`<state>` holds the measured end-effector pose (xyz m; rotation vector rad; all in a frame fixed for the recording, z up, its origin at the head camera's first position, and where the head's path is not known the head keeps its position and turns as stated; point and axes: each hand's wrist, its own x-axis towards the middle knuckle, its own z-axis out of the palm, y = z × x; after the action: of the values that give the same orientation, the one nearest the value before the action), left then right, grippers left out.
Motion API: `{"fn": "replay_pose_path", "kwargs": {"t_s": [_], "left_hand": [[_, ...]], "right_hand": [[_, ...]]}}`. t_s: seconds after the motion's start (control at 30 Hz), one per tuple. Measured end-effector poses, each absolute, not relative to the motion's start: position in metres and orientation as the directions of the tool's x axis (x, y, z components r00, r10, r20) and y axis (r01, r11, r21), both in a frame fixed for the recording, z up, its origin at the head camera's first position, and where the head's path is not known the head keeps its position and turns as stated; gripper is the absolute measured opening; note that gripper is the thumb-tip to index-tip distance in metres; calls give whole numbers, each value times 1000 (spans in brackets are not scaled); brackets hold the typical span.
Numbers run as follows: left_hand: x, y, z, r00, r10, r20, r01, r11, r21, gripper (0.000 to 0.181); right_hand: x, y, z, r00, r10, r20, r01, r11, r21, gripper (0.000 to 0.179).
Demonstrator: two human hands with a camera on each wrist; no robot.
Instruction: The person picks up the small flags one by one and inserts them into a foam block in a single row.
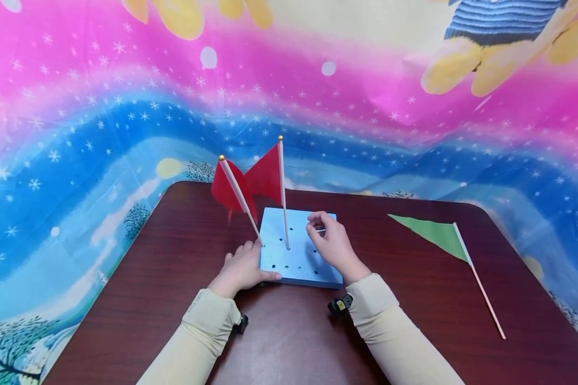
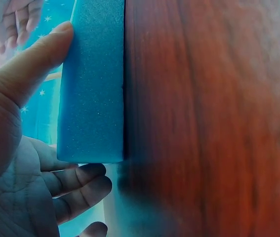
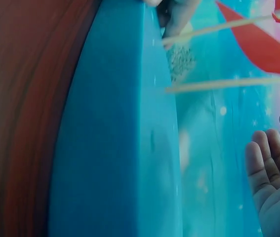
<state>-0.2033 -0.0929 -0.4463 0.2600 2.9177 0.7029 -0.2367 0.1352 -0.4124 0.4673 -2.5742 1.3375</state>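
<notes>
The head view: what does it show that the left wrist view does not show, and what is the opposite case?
Only the head view shows the green flag lying on the table, and the cloth of the upright red flag and the leaning red flag.

Only the left wrist view shows the palm side of the left hand.

Both show the blue block, the left thumb at its edge, the right hand, the table and the patterned backdrop.

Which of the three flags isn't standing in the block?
The green flag, to the right of the blue block: it lies on the table, while the two red flags stand with their poles in the block.
</notes>
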Motion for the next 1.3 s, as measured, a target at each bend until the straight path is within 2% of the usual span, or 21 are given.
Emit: {"fn": "replay_pose_path", "kwargs": {"t_s": [0.63, 0.93, 1.3], "left_hand": [[-204, -97, -447, -972, 219, -84, 155, 868, 471, 104], [-206, -96, -446, -971, 227, -76, 165, 867, 470, 104], [-205, -94, -448, -971, 225, -82, 161, 867, 472, 106]], "right_hand": [[-237, 189, -415, -961, -125, 248, -271, 617, -739, 23], [-236, 215, -417, -975, -95, 200, -213, 646, -733, 37], [-230, 251, -418, -982, -81, 170, -177, 699, -693, 43]]}}
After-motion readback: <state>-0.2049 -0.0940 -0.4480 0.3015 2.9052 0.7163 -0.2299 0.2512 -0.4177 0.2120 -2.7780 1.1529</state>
